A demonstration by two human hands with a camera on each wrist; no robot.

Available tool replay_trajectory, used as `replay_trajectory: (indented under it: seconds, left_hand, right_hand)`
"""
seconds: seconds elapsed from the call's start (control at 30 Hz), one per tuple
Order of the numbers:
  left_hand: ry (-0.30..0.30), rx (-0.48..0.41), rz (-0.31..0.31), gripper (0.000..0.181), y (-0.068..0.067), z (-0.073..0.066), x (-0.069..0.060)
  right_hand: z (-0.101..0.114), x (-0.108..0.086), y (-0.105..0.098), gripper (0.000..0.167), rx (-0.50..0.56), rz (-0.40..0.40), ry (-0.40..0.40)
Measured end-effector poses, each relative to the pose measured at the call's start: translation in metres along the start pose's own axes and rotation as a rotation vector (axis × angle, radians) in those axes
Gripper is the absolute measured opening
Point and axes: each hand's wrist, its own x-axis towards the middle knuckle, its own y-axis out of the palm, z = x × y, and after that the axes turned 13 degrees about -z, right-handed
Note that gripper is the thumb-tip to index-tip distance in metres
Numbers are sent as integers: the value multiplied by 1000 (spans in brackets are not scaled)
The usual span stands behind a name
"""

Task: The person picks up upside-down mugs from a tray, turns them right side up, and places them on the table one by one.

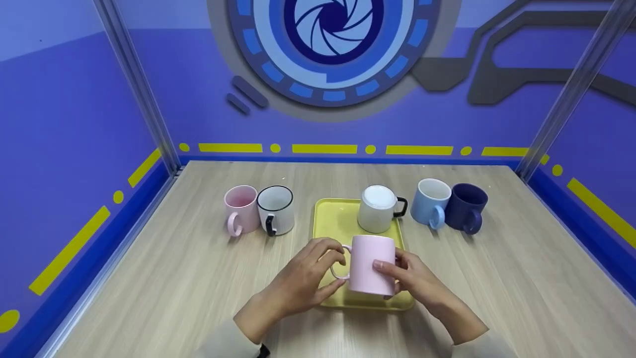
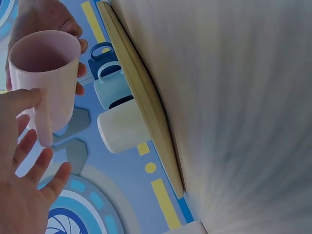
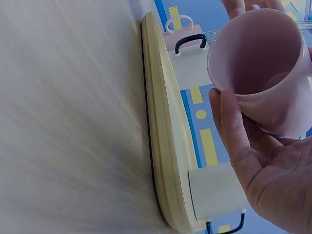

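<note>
A pink mug (image 1: 371, 266) is held above the yellow tray (image 1: 360, 302), its handle toward my left hand. My right hand (image 1: 415, 276) grips its body, with the thumb across the outer wall. Both wrist views look into the opening of this pink mug (image 3: 258, 53); the head view shows only its outer wall. My left hand (image 1: 305, 276) is at the handle. In the left wrist view its thumb touches the mug's handle (image 2: 44, 122), while the other fingers are spread. An upside-down white mug (image 1: 376, 211) with a black handle stands on the far part of the tray.
On the table (image 1: 189, 268), left of the tray, another pink mug (image 1: 242, 211) stands upright beside a white mug with black rim (image 1: 280, 214). To the right, a light blue mug (image 1: 430, 201) and a navy mug (image 1: 464, 206) stand upright. A blue wall (image 1: 323, 132) rises behind.
</note>
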Motion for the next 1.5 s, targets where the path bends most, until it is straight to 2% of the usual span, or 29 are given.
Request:
replay_trajectory:
  seconds: [0.2, 0.4, 0.53, 0.67, 0.83, 0.97, 1.07, 1.27, 1.43, 1.5]
  left_hand:
    - [34, 19, 28, 25, -1, 0, 0]
    - [88, 80, 74, 21, 0, -1, 0]
    - [126, 96, 93, 24, 0, -2, 1]
    - [127, 53, 93, 24, 0, -3, 3]
    - [99, -44, 52, 24, 2, -4, 4]
    - [55, -127, 7, 21, 4, -5, 2]
    - [-4, -194, -6, 18, 4, -8, 2]
    - [-156, -329, 24, 19, 0, -14, 5]
    - [-263, -422, 30, 21, 0, -17, 7]
    - [-329, -482, 35, 22, 0, -18, 8]
  right_hand:
    - [1, -1, 1, 68, 49, -1, 31]
    - [4, -3, -1, 76, 79, 4, 37]
    - [5, -4, -2, 73, 80, 14, 33]
    - [6, -6, -3, 69, 55, 9, 34]
    - [5, -8, -5, 70, 17, 18, 29]
    - [4, -9, -6, 73, 50, 57, 17]
    - [3, -8, -6, 78, 65, 92, 10]
    - [1, -9, -5, 87, 11, 79, 15]
    - [1, -11, -5, 87, -47, 69, -11]
    - [1, -11, -5, 87, -73, 74, -29]
